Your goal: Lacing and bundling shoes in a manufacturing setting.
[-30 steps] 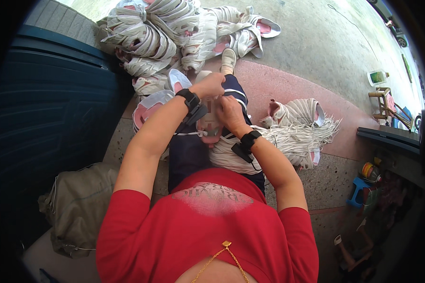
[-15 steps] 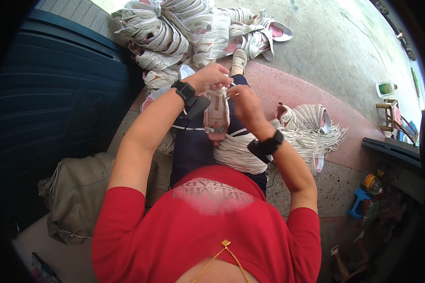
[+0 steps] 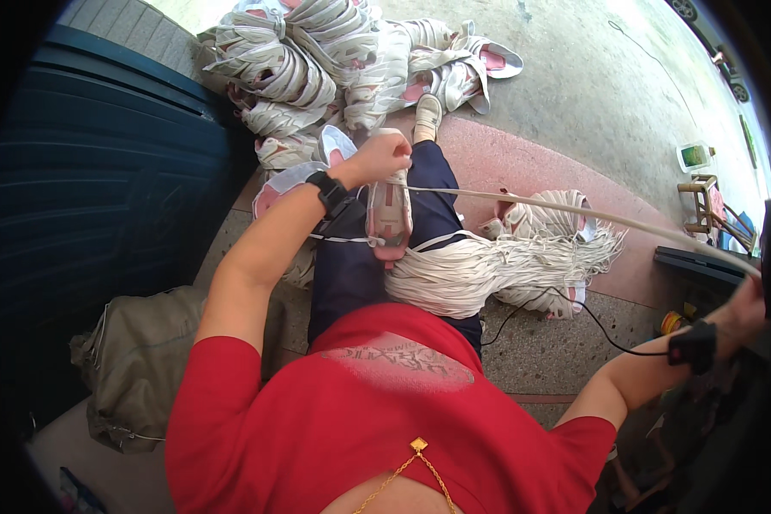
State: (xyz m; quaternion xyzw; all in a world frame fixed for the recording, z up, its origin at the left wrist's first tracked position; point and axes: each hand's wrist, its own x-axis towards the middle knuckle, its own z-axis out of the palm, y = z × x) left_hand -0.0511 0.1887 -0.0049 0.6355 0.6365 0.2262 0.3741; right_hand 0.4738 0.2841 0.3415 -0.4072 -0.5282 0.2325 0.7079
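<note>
Shoe (image 3: pixel 389 214), pale cream with pink lining, is being held upright over the lap by the left hand (image 3: pixel 384 156), whose fingers are closed around its upper end. It is being kept above dark blue trousers (image 3: pixel 351 265), sole side facing the camera, its toe pointing down toward the red shirt (image 3: pixel 385 420). A long cream lace (image 3: pixel 574 212) is being drawn taut from the shoe's top out to the right hand (image 3: pixel 745 304), which is being held far out at the picture's right edge; whether its fingers are closed on the lace cannot be told, as the hand is being cut off by the dark rim. Black wristbands are being worn on both wrists.

A thick bundle of cream laces (image 3: pixel 480 274) is being kept across the right thigh, just beside the shoe. A heap of matching shoes (image 3: pixel 334 60) is being stored on the concrete ahead, near a dark blue shutter (image 3: pixel 86 188) on the left. More pairs (image 3: pixel 548 223) are lying on the red paving to the right, behind the bundle. An olive bag (image 3: pixel 137 368) is resting at the person's left side.
</note>
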